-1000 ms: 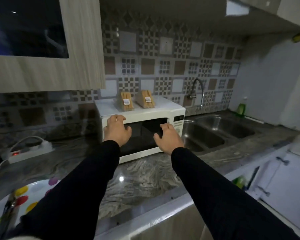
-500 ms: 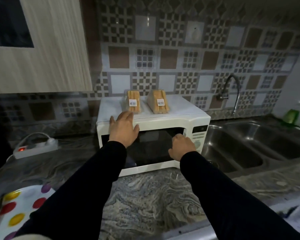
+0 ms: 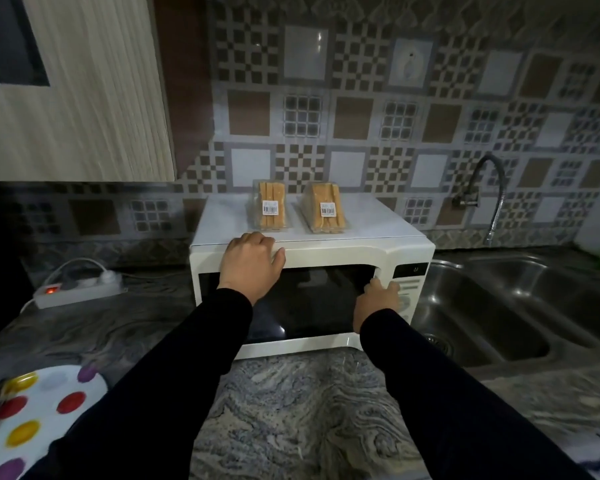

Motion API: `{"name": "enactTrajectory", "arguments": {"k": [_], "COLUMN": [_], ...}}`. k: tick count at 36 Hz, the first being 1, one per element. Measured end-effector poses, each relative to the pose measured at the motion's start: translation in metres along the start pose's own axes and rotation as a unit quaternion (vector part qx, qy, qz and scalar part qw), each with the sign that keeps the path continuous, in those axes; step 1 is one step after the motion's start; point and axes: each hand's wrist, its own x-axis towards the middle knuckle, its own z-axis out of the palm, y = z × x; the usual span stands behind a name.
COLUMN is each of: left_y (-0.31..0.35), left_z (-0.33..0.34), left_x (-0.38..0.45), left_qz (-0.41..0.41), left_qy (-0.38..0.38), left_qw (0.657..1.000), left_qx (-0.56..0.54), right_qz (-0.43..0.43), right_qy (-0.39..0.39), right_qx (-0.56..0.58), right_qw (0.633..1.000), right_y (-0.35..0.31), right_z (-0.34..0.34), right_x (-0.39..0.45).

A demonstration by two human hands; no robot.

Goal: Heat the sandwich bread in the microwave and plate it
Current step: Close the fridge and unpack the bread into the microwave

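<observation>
Bracing hand: left hand (image 3: 252,263) lies flat on the microwave (image 3: 343,252) at its top front edge, fingers spread and curled over the lip, holding nothing.
Pulling hand: right hand (image 3: 378,301) sits at the door's right edge beside the control panel, fingertips hooked on the handle.
Door: shut, flush with the front.
Bread: two wrapped packs stand on the microwave top, left pack (image 3: 268,209) just behind the left hand, right pack (image 3: 324,207) beside it, a small gap between them.
Plate: dotted plate (image 3: 45,410) lies at the counter's near left, well apart from the microwave.
Room: bare counter (image 3: 291,410) in front of the door; sink (image 3: 499,306) just right; power strip (image 3: 78,289) left.
</observation>
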Motion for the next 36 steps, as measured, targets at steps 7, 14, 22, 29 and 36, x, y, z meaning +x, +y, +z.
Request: {"name": "enactTrajectory", "arguments": {"k": [7,14,22,29,36], "left_y": [0.016,0.029,0.036,0.044,0.039], "left_z": [-0.008,-0.009,-0.012,-0.026,-0.048], "left_x": [0.001,-0.010,-0.024,-0.046,-0.069], "left_qz": [-0.055,-0.087,-0.138,-0.166,-0.187], "left_qy": [-0.063,-0.117,-0.125,-0.150,-0.165], "left_qw": [0.996,0.989,0.982,0.973,0.962], "left_qx": [0.022,0.030,-0.027,-0.061,-0.115], "right_qz": [-0.027,-0.075,-0.221,-0.138,-0.152], "right_qy": [0.034,0.015,0.377,0.482,0.196], "right_qx": [-0.069,-0.085,0.195,0.271,0.379], "right_qw": [0.997,0.993,0.878,0.822,0.892], "right_y": [0.005,0.010,0.044,0.045,0.037], "right_z": [0.011,0.028,-0.002,-0.023,-0.044], "right_x": [-0.006,-0.033,-0.063,-0.085,-0.112]}}
